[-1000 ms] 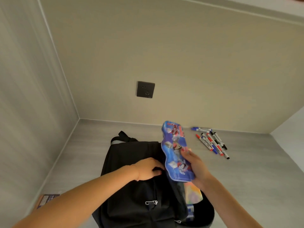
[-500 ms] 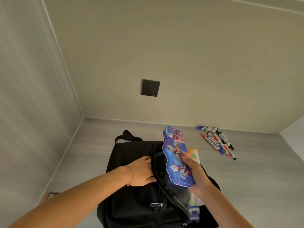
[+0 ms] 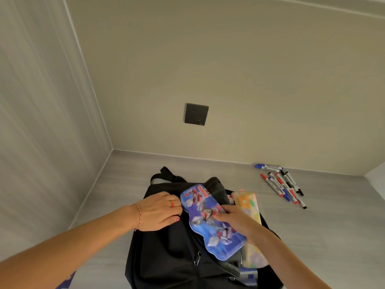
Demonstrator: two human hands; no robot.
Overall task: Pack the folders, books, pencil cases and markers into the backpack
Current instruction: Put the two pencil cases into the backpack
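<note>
A black backpack (image 3: 166, 253) lies on the grey surface with its main opening facing right. My left hand (image 3: 160, 211) rests on its upper front and pinches the fabric at the opening. My right hand (image 3: 235, 221) grips a blue pencil case (image 3: 205, 217) printed with red and silver figures, held flat over the opening. A pastel patterned book or folder (image 3: 249, 203) sticks out of the bag to the right of the case. Several red, blue and black markers (image 3: 281, 183) lie loose at the back right.
Walls close the space at the back and left, with a dark socket plate (image 3: 196, 114) on the back wall. A blue-edged item (image 3: 66, 281) peeks out under my left forearm at the bottom left.
The pencil case has tipped from nearly upright to flatter and lower over the bag's opening. My left hand moved slightly up the bag's front. More of the pastel book shows.
</note>
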